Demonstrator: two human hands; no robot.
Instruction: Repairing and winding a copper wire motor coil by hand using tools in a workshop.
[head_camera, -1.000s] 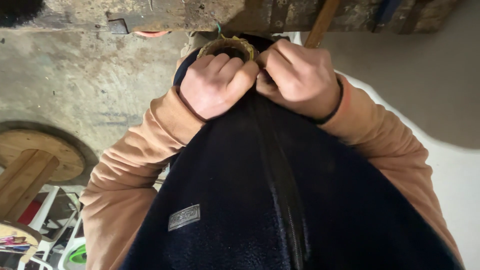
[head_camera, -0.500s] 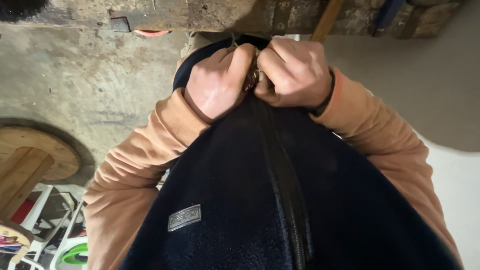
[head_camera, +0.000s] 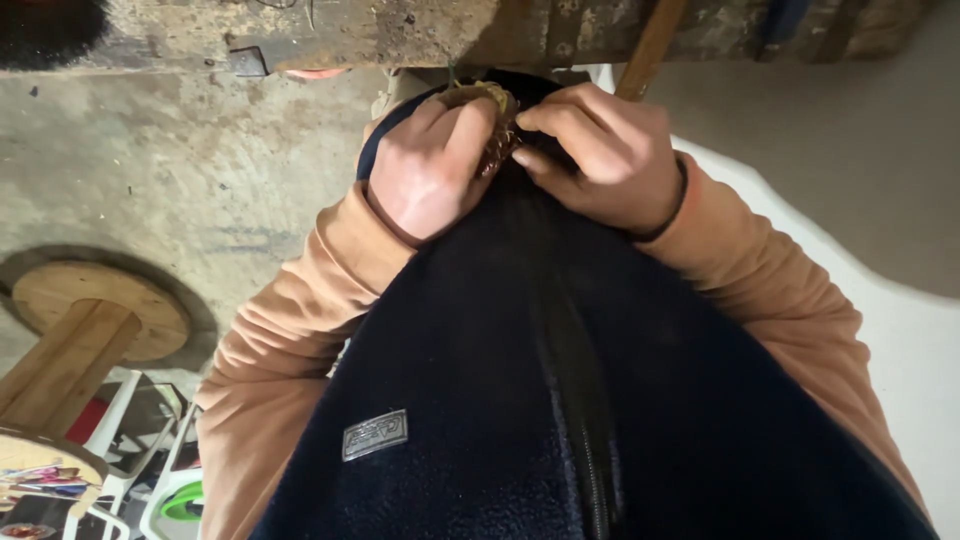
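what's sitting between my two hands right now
In the head view, a small brownish-gold ring-like piece sits between the left hand and the right hand, pinched by both just above the dark fleece vest.

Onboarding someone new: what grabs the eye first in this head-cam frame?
Both hands meet at top centre: the left hand and right hand pinch a small brownish ring-like piece between them. Below, a dark fleece vest fills the frame. A wooden spool sits at lower left.
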